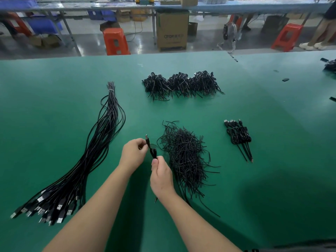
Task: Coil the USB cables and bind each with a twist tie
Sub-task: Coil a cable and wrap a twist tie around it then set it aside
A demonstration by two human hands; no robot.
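Observation:
Above the green table (272, 179), my left hand (133, 154) and my right hand (161, 176) hold one small coiled black USB cable (152, 150) between them. The left fingers pinch it near its plug end, which points up. The right thumb and fingers pinch its lower end. A loose heap of black twist ties (185, 157) lies just right of my hands. A long bundle of uncoiled black USB cables (87, 157) stretches along the left, plugs toward me. A few coiled, bound cables (239, 136) lie at the right.
A larger row of finished coiled cables (181, 85) sits at the table's far middle. More black parts lie at the far right edge (330, 66). Beyond the table are orange stools (115, 41), a cardboard box (171, 30) and another workbench.

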